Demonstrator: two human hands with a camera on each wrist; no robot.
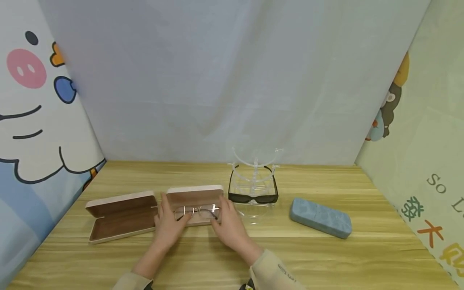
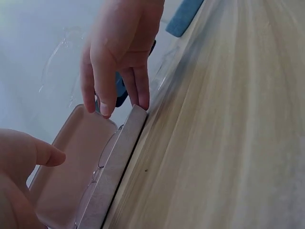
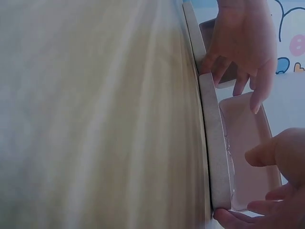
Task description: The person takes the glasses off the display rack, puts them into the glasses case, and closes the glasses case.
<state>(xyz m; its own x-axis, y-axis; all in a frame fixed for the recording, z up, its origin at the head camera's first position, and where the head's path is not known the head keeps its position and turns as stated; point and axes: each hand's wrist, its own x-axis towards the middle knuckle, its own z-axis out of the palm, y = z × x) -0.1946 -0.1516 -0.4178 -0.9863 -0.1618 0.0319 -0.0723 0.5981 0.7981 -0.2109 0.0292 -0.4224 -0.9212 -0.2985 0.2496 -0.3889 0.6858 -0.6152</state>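
Observation:
An open eyeglass case (image 1: 195, 197) with a pinkish-brown lining lies on the table, its lid raised at the back. Thin wire-rimmed eyeglasses (image 1: 197, 209) rest inside it, temple arms folded. My left hand (image 1: 170, 223) is at the case's left end, fingers along the outside and thumb over the front. At the opposite end is my right hand (image 1: 232, 227), its fingers extended beside the corner and thumb near the front edge. In the left wrist view, the right hand (image 2: 124, 52) reaches down with nearly straight fingertips at the case's end.
A second open case (image 1: 127, 225), brown inside, lies close on the left. Behind my right hand stands a clear display rack (image 1: 255, 177) bearing black sunglasses (image 1: 253, 199). A closed blue case (image 1: 320, 217) lies farther right. Cloth walls (image 1: 232, 80) surround the wooden table.

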